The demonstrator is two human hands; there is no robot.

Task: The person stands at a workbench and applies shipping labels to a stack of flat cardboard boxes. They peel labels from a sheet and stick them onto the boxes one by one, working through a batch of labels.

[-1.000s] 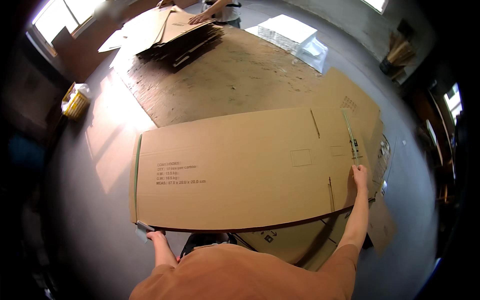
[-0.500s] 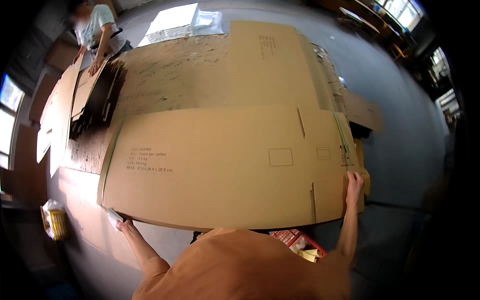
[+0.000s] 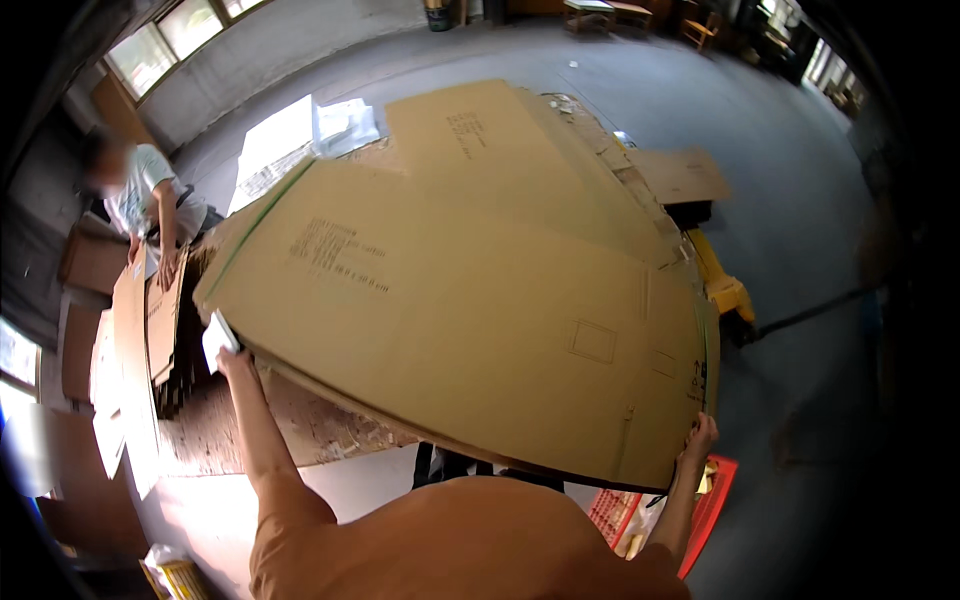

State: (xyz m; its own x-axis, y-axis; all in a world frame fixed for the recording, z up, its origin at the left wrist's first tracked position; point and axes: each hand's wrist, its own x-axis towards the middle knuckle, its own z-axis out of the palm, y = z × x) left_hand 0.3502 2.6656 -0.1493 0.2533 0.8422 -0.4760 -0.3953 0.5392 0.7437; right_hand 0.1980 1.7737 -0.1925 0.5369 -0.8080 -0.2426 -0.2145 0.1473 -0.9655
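A wide stack of flattened cardboard boxes (image 3: pixel 450 330), bound near both ends with green straps (image 3: pixel 262 222), lies tilted across the wooden table (image 3: pixel 330 410). My left hand (image 3: pixel 234 358) is closed on its near left edge, with a white flat piece (image 3: pixel 218 338) between fingers and cardboard; what that piece is I cannot make out. At the right end, my right hand (image 3: pixel 703 434) grips the edge close to the other strap. The fingertips of both hands are partly hidden. Beyond the stack, more flat cardboard (image 3: pixel 480 130) rests on the table.
Left, another person (image 3: pixel 150 190) has hands on upright cardboard sheets (image 3: pixel 165 330). A white stack (image 3: pixel 270 145) stands past the table's far end. By my right arm is a red basket (image 3: pixel 716 515); a yellow metal part (image 3: pixel 728 290) juts out at the table's right.
The cardboard stack has turned clockwise: its left end swung away from me and its right end came nearer. My left hand moved forward with it, my right hand back.
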